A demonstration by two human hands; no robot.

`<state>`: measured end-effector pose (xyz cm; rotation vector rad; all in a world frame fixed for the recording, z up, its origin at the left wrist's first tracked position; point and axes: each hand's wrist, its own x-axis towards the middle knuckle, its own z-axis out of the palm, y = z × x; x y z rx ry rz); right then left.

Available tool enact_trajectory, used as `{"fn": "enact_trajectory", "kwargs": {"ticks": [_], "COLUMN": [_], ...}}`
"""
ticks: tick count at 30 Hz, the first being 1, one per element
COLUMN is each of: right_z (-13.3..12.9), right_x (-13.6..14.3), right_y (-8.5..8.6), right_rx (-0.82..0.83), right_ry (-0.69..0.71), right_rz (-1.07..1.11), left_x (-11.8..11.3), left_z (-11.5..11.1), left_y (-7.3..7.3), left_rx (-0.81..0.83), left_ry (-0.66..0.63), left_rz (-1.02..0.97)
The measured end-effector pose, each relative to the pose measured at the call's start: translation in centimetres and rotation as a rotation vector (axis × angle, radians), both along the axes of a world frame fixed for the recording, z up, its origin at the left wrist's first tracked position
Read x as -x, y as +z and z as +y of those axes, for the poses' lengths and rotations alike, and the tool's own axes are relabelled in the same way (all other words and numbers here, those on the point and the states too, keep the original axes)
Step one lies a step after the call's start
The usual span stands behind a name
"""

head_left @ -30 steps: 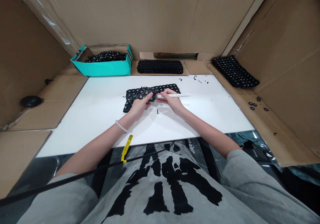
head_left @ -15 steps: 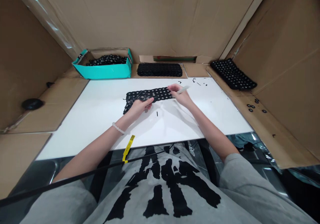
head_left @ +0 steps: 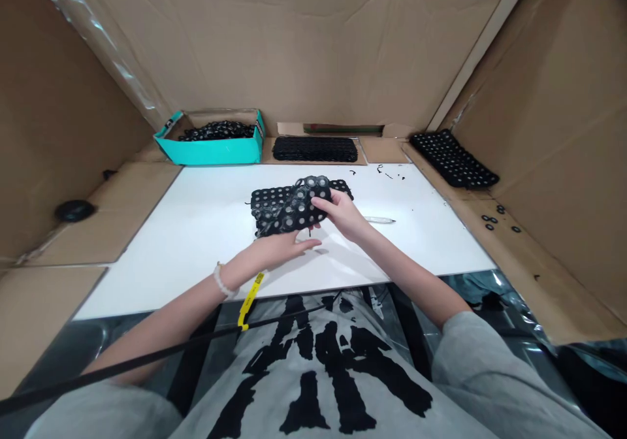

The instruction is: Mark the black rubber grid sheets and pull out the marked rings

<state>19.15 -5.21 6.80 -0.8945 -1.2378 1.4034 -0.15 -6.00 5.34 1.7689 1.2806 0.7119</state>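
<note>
Fingers and thumb of the right hand (head_left: 345, 213) pinch the right edge of a lifted black dotted piece (head_left: 289, 218), grip closed, so it tilts up off the counter (head_left: 191, 236) with its dotted face visible. Left hand (head_left: 279, 249) is at the lower edge, grip open, thumb well apart from fingers; fingers partly hidden under the piece, probably steadying it from below, exact contact can't be told. Piece is mid-counter in front of the body, above a flat black dotted mat (head_left: 268, 195); whether the two are joined is unclear. White pen (head_left: 385, 220) lies loose beside the right forearm, in neither hand, which leaves the fingers free but keeps it within easy reach. Teal box (head_left: 213, 152) at far left has walls that contain a loose dark heap. Neat black stack (head_left: 315, 149) sits next to it on cardboard, out of the working area. Another dotted mat (head_left: 454, 159) and small rings (head_left: 490, 219) lie on the right cardboard strip, off the white surface. Black scraps (head_left: 389, 176) scattered near the far edge, apart from the hands.
</note>
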Motion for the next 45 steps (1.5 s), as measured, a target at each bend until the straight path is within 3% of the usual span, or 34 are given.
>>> {"fn": "enact_trajectory", "kwargs": {"ticks": [2,5,7,12,15,18,21,24,27,31,32,34,36,38,42,45], "right_z": [-0.4,-0.6,-0.5,-0.1,0.2,0.7,1.1,1.1,1.0,1.3,1.4,1.1,0.6,-0.2,-1.3,-1.4], "right_x": [0.5,-0.1,-0.7,-2.2,-3.3,-4.4,-5.2,-5.2,-4.3,-3.0,-2.9,-2.9,-3.2,-3.5,-4.0,-4.4], "right_y": [1.2,2.6,2.6,-0.7,-2.9,-3.9,-4.0,-3.2,-1.7,0.8,1.3,1.9,2.0,1.7,2.2,4.4], "right_rx": [-0.026,-0.035,-0.013,0.164,0.161,0.097,0.025,-0.055,-0.088,-0.007,0.01,0.019,0.009,0.008,0.014,-0.032], "right_ry": [-0.043,-0.075,-0.081,-0.001,0.089,0.081,0.055,0.058,0.089,0.145,0.151,0.169,0.19,0.206,0.2,0.148], "right_rz": [0.048,0.058,0.042,-0.129,-0.361,-0.504,-0.578,-0.583,-0.51,-0.278,-0.247,-0.239,-0.286,-0.33,-0.295,-0.19], "left_x": [1.7,5.4,8.4,15.9,17.6,15.5,11.0,6.8,4.6,4.6,4.9,5.3,5.2,4.6,2.9,2.8], "left_z": [0.0,1.1,1.9,2.7,3.8,6.9,11.1,13.9,13.6,11.7,11.7,12.4,13.8,15.3,17.0,17.0], "left_y": [-1.0,-2.2,-2.5,-1.7,-0.6,0.2,0.6,1.1,1.9,2.2,1.9,1.0,-0.1,-0.8,-0.6,0.4], "left_rx": [-0.078,-0.278,-0.35,-0.431,-0.466,-0.445,-0.376,-0.259,-0.258,-0.155,-0.167,-0.245,-0.322,-0.366,-0.235,-0.082], "left_ry": [-0.01,0.144,0.244,0.47,0.519,0.348,0.071,-0.056,-0.256,-0.588,-0.588,-0.469,-0.307,-0.243,-0.286,-0.378], "left_rz": [0.146,0.208,0.213,0.27,0.332,0.315,0.314,0.327,0.306,0.386,0.419,0.478,0.558,0.699,0.865,0.856]}}
